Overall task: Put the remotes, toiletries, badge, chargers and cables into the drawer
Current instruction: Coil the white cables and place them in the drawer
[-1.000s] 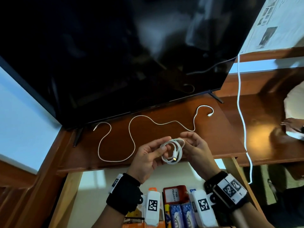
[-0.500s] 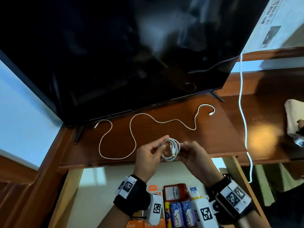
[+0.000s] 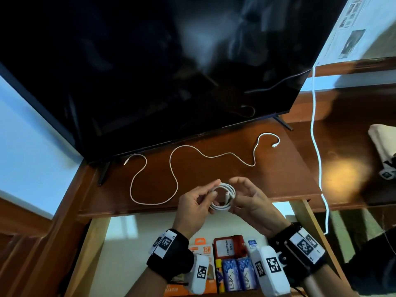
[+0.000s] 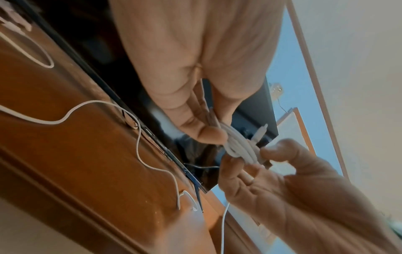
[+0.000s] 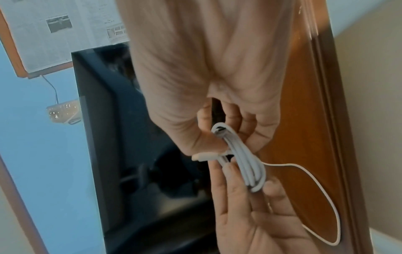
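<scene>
A small coiled white cable (image 3: 222,197) hangs between my two hands above the front edge of the wooden table (image 3: 289,174). My left hand (image 3: 205,192) pinches its left side between thumb and fingers. My right hand (image 3: 244,195) grips its right side with curled fingers. In the left wrist view the coil (image 4: 241,146) shows a plug sticking out; in the right wrist view the coil (image 5: 245,163) does too. A long loose white cable (image 3: 171,168) snakes across the table behind my hands. Below, the open drawer (image 3: 132,254) holds an orange charger box (image 3: 203,252), a red badge (image 3: 228,247) and blue toiletry tubes (image 3: 237,275).
A large black TV (image 3: 150,71) stands on the table just behind the loose cable. Another white cable (image 3: 317,157) hangs down at the right. A white cloth (image 3: 383,144) lies on the lower shelf at the far right, and a newspaper (image 3: 360,28) is at the top right.
Both hands have kept hold of the coil and turned it between them; my left wrist has rotated. Another person's hand at the far right has gone, and a white cloth shows there.
</scene>
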